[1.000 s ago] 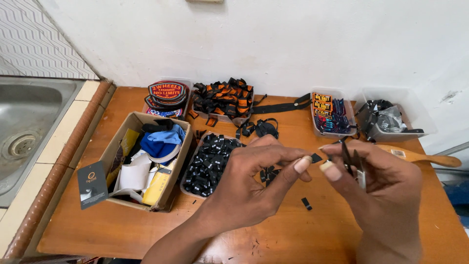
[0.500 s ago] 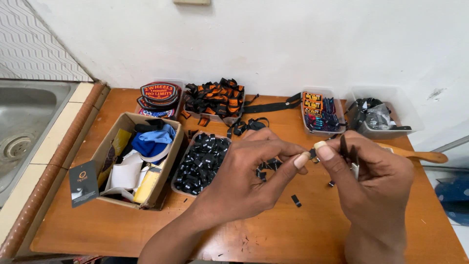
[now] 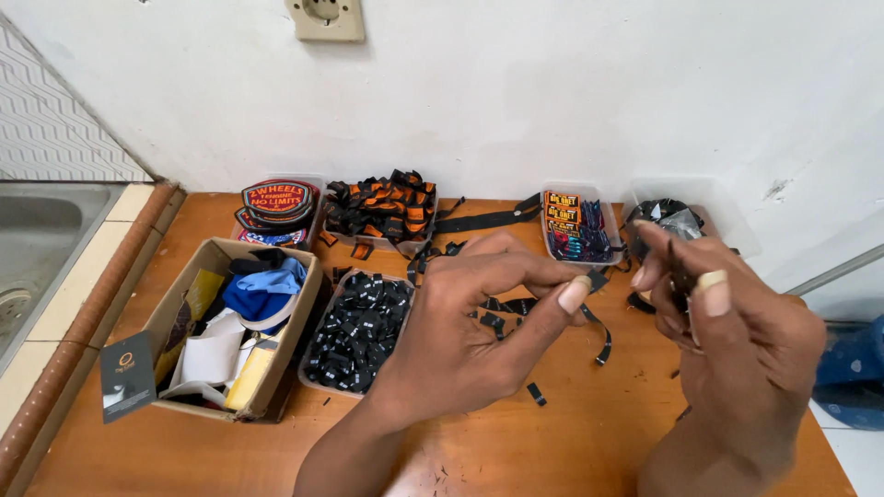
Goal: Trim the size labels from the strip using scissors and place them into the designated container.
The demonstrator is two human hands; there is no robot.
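My left hand (image 3: 479, 322) hovers over the wooden table (image 3: 589, 433) and pinches one end of a thin black strap (image 3: 600, 333) between thumb and forefinger; the strap hangs down in a curve. My right hand (image 3: 727, 331) is raised to the right of it, fingers closed round a small dark tool (image 3: 680, 276), probably scissors, mostly hidden by the fingers. Small black cut pieces (image 3: 536, 394) lie on the table below the hands. A clear tray (image 3: 318, 373) full of small black labels (image 3: 364, 327) sits just left of my left hand.
A cardboard box (image 3: 170, 317) with cloth and paper scraps stands at left. Along the wall are round patches (image 3: 274, 200), a heap of black-and-orange labels (image 3: 382, 207), a tray of colourful labels (image 3: 571, 225) and a clear tub (image 3: 732, 230). A metal sink (image 3: 37, 248) lies far left, a wall socket (image 3: 324, 17) above.
The view has tilted upward. My hands have drawn apart: the right one moved right with its tool, and the left now holds the strap alone.
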